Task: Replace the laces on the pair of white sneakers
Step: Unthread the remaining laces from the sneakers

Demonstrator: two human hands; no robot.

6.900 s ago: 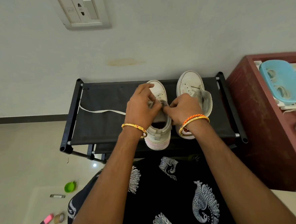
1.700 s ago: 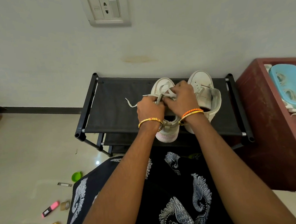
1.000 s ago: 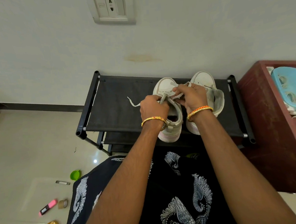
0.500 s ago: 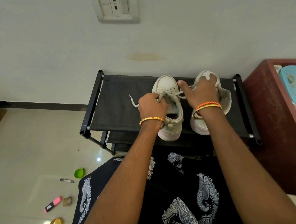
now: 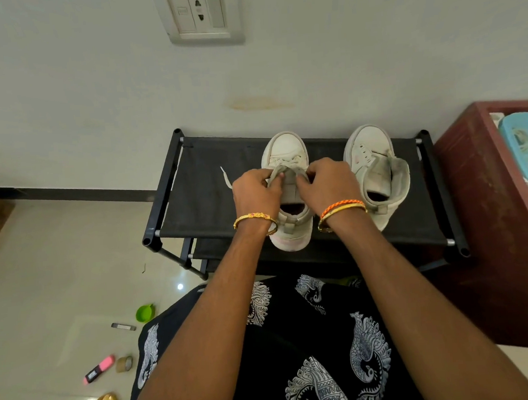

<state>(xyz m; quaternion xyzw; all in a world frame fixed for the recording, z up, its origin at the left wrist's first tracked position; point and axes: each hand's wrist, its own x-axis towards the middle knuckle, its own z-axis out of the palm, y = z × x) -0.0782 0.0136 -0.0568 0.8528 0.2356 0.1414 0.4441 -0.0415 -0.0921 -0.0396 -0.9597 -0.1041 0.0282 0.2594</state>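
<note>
Both hands, the left hand [image 5: 257,191] and right hand [image 5: 330,184], pinch the lace [image 5: 281,169] over the left sneaker [image 5: 285,154]; no brand or writing is legible.

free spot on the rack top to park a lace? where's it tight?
Biggest bare patch: the rack's left part, between its left bar and the left sneaker; only a lace end crosses its right edge. Narrow strip: between the right sneaker and the right bar. Crowded: the middle, where the left hand and right hand pinch the lace over the left sneaker.
</note>
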